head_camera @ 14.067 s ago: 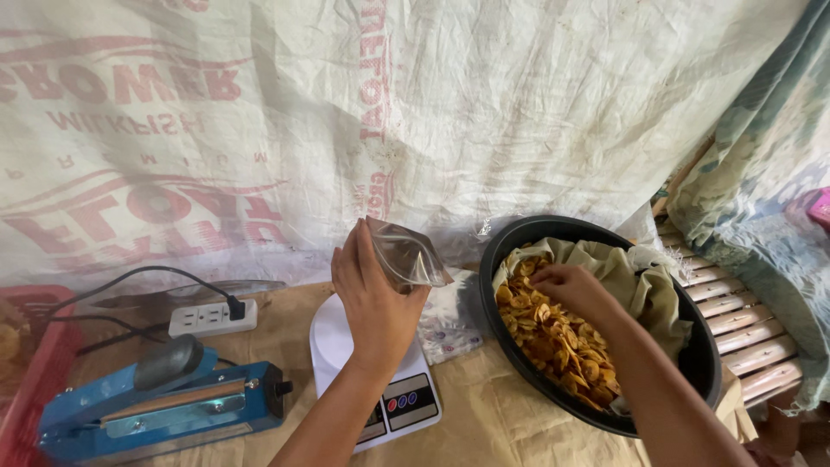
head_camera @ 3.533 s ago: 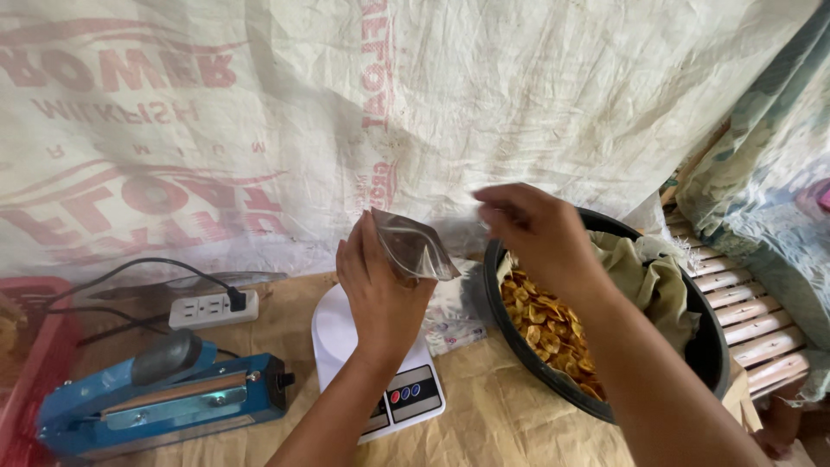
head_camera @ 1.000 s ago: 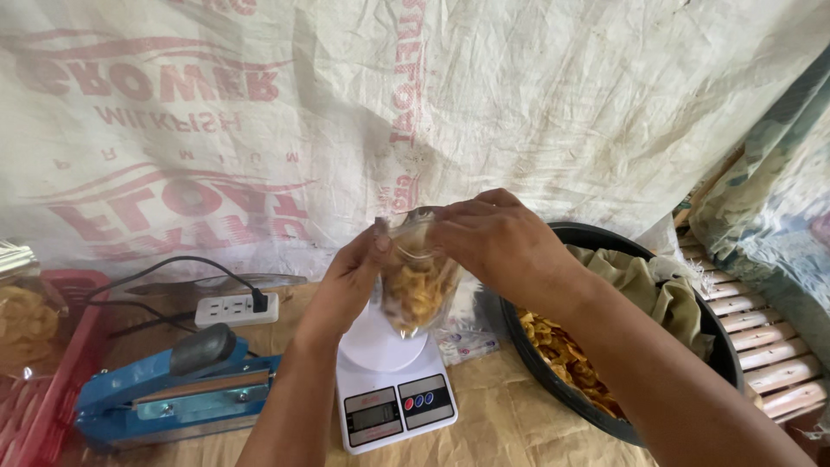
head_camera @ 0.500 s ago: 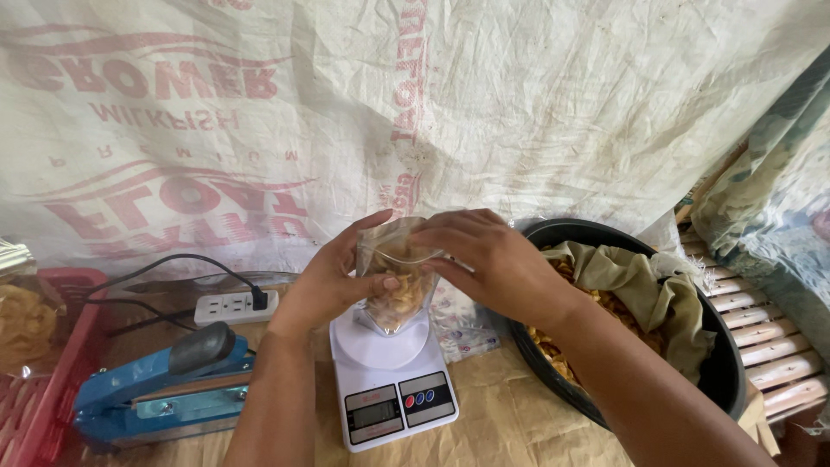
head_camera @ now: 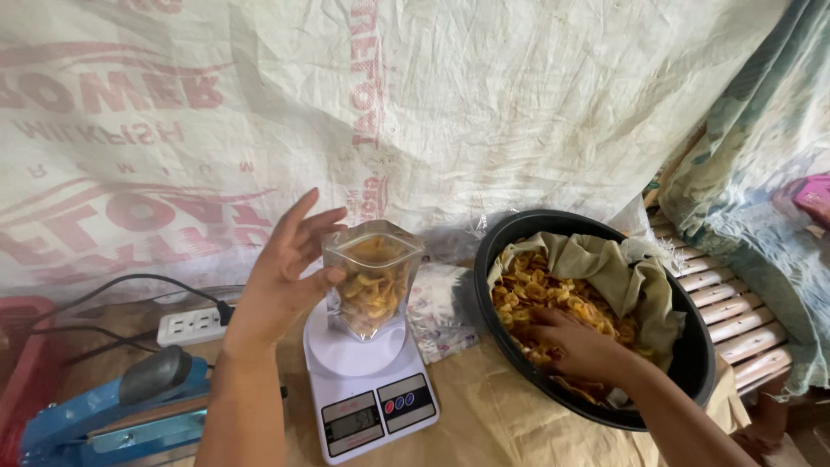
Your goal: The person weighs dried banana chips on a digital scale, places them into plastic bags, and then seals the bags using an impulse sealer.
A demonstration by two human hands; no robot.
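A clear plastic pouch [head_camera: 373, 278] part filled with yellow chips stands upright on a white kitchen scale [head_camera: 363, 380]. My left hand [head_camera: 285, 272] rests against the pouch's left side, thumb on it and fingers spread upward. My right hand [head_camera: 575, 344] reaches into a wide black basin [head_camera: 692, 363] and lies palm down among yellow chips [head_camera: 536, 290]. A beige cloth [head_camera: 618, 272] lines the basin under the chips.
A blue heat sealer with a black knob [head_camera: 130, 406] lies at the lower left. Behind it sits a white power strip [head_camera: 190, 326] with black cables. A printed woven sack sheet [head_camera: 432, 104] hangs as a backdrop. Slatted bamboo bench [head_camera: 735, 320] and draped fabric are at the right.
The pouch now stands on the scale. My right hand left its top and went down into the basin's chips. My left hand loosened to a light hold on the side.
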